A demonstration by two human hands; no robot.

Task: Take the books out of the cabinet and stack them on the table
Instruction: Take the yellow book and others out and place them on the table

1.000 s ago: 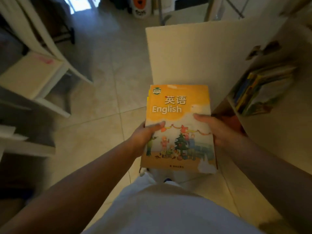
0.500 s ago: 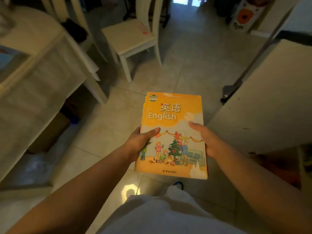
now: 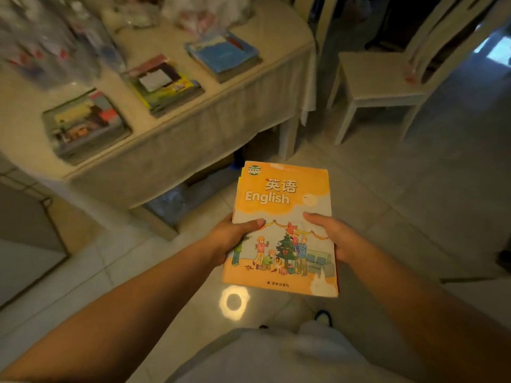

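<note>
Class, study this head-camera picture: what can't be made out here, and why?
Head view only:
- How many books the left hand and right hand hold: the orange English book covers any beneath.
- Titles on the three table stacks: motion blur.
- Clutter at the table's far edge: blurred, cropped.

Orange English book (image 3: 282, 217) with Christmas-tree cartoon, blue-covered stack (image 3: 224, 55), beige tablecloth (image 3: 193, 134), cream chair (image 3: 378, 81)

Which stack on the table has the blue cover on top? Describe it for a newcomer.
Start at the cloth-covered table upper left, where three book stacks sit in a row. The blue-topped stack is rightmost, nearest the white chair. Its neighbours have multicoloured covers.
</note>
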